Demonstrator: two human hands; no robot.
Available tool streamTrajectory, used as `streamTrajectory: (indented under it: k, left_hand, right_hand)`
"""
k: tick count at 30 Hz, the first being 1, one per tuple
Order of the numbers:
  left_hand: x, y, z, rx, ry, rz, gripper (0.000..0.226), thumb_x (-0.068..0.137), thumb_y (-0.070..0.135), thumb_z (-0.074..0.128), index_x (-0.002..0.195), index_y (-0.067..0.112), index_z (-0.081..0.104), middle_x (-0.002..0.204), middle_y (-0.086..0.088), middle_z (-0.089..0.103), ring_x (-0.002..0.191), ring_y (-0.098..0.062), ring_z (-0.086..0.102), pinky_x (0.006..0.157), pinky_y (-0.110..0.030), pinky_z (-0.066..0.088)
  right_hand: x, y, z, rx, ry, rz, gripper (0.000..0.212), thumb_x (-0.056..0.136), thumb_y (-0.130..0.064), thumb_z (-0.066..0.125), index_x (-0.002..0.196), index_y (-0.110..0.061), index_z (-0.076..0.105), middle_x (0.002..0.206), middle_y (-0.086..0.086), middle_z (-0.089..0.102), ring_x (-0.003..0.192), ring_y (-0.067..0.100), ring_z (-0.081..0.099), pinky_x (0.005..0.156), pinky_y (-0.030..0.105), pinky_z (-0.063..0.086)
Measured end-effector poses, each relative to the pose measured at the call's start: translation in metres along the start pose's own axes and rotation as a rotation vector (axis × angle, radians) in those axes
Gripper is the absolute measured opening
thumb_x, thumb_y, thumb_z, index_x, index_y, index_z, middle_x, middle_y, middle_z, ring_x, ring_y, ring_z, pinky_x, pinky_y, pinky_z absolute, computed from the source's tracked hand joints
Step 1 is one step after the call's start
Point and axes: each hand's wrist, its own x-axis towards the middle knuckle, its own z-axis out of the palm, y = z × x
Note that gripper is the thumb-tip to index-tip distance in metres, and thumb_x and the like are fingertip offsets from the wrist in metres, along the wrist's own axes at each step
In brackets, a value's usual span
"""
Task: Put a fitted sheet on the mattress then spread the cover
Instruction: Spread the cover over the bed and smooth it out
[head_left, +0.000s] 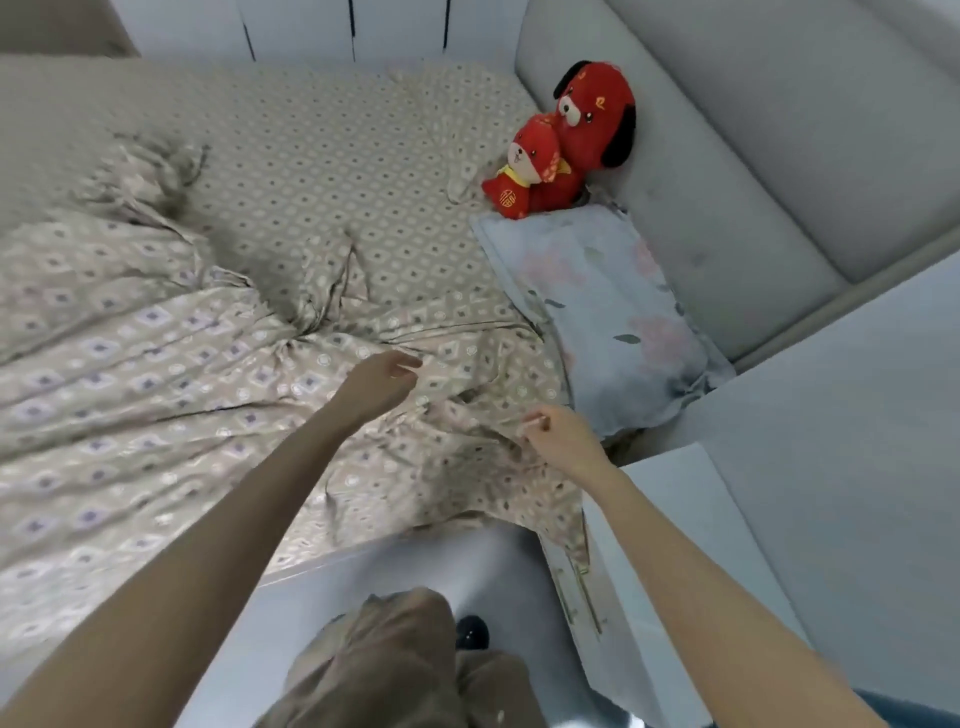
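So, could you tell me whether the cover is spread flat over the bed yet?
Not yet: the cover lies bunched in folds on the near side, leaving the sheet beyond bare.

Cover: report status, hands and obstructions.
Left hand open over cover. Right hand pinches its edge. Cover rumpled, not spread. Pillow, plush toys at headboard.

2 plush toys (595, 114) (524, 166), 1 pillow (608, 312), 1 cover (130, 389), 1 sheet (322, 156).
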Motion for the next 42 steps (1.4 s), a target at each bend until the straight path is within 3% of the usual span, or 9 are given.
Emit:
streamTrajectory:
  k: [7, 14, 18, 20, 22, 26, 29, 35, 42]
  left_hand:
    - [0.043, -0.007, 0.021, -0.097, 0.16, -0.147, 0.03, 0.094, 0.013, 0.051, 0.121, 0.011, 0.062, 0.119, -0.009, 0.063, 0.1, -0.019, 0.059, 0.081, -0.026, 0.042]
    - [0.083, -0.014, 0.027, -0.237, 0.239, -0.305, 0.03, 0.093, 0.016, 0.05, 0.12, 0.018, 0.062, 0.113, -0.008, 0.064, 0.094, -0.02, 0.062, 0.077, -0.026, 0.043]
    - [0.088, -0.014, 0.031, -0.332, 0.323, -0.381, 0.029, 0.093, 0.017, 0.049, 0.12, 0.018, 0.061, 0.11, -0.005, 0.065, 0.095, -0.021, 0.063, 0.081, -0.031, 0.047]
    - [0.088, -0.016, 0.037, -0.38, 0.376, -0.417, 0.029, 0.093, 0.018, 0.048, 0.12, 0.019, 0.061, 0.106, -0.003, 0.065, 0.092, -0.021, 0.063, 0.073, -0.027, 0.047]
    - [0.086, -0.021, 0.048, -0.437, 0.445, -0.462, 0.029, 0.093, 0.018, 0.048, 0.119, 0.019, 0.061, 0.104, -0.002, 0.064, 0.089, -0.021, 0.063, 0.067, -0.024, 0.046]
    - [0.08, -0.037, 0.086, -0.521, 0.534, -0.532, 0.03, 0.094, 0.018, 0.047, 0.12, 0.02, 0.061, 0.111, -0.003, 0.064, 0.095, -0.023, 0.063, 0.08, -0.03, 0.048]
    - [0.079, -0.052, 0.121, -0.594, 0.575, -0.573, 0.03, 0.094, 0.017, 0.046, 0.12, 0.018, 0.061, 0.107, -0.004, 0.065, 0.09, -0.023, 0.062, 0.069, -0.022, 0.045]
    - [0.088, -0.09, 0.183, -0.649, 0.598, -0.606, 0.033, 0.093, 0.017, 0.042, 0.121, 0.022, 0.059, 0.11, -0.003, 0.065, 0.093, -0.026, 0.064, 0.065, -0.02, 0.045]
    - [0.1, -0.142, 0.247, -0.606, 0.698, -0.534, 0.033, 0.096, 0.017, 0.04, 0.125, 0.021, 0.057, 0.12, 0.0, 0.059, 0.08, -0.012, 0.057, 0.063, -0.013, 0.041]
  right_hand:
    - [0.086, 0.005, -0.034, -0.196, -0.166, -0.08, 0.03, 0.097, -0.025, 0.042, 0.119, -0.018, 0.06, 0.121, -0.001, 0.061, 0.11, 0.018, 0.056, 0.095, 0.037, 0.047]
    - [0.161, -0.007, -0.045, -0.327, -0.265, -0.159, 0.033, 0.095, -0.018, 0.038, 0.121, -0.018, 0.06, 0.113, -0.003, 0.06, 0.097, 0.017, 0.059, 0.081, 0.033, 0.049]
    - [0.191, -0.016, -0.041, -0.452, -0.36, -0.218, 0.033, 0.094, -0.017, 0.04, 0.121, -0.017, 0.06, 0.119, -0.003, 0.06, 0.102, 0.015, 0.057, 0.087, 0.033, 0.049]
    - [0.205, -0.02, -0.036, -0.528, -0.417, -0.256, 0.032, 0.094, -0.017, 0.041, 0.12, -0.017, 0.06, 0.119, -0.003, 0.061, 0.103, 0.015, 0.057, 0.09, 0.034, 0.049]
    - [0.22, -0.021, -0.026, -0.604, -0.457, -0.297, 0.033, 0.094, -0.015, 0.042, 0.121, -0.018, 0.06, 0.121, -0.004, 0.061, 0.107, 0.016, 0.057, 0.092, 0.034, 0.048]
    - [0.249, -0.007, 0.002, -0.781, -0.516, -0.393, 0.028, 0.096, -0.017, 0.043, 0.116, -0.021, 0.062, 0.12, -0.004, 0.063, 0.107, 0.016, 0.059, 0.09, 0.031, 0.048]
    - [0.266, 0.009, 0.026, -0.861, -0.536, -0.442, 0.027, 0.095, -0.017, 0.044, 0.114, -0.022, 0.062, 0.118, -0.003, 0.063, 0.105, 0.017, 0.059, 0.09, 0.033, 0.048]
    - [0.296, 0.048, 0.077, -0.908, -0.561, -0.52, 0.03, 0.096, -0.012, 0.042, 0.117, -0.019, 0.062, 0.12, -0.001, 0.061, 0.107, 0.02, 0.058, 0.085, 0.028, 0.044]
    - [0.341, 0.116, 0.138, -1.065, -0.581, -0.635, 0.038, 0.09, -0.013, 0.047, 0.128, -0.019, 0.053, 0.132, 0.009, 0.055, 0.116, 0.03, 0.055, 0.096, 0.036, 0.046]
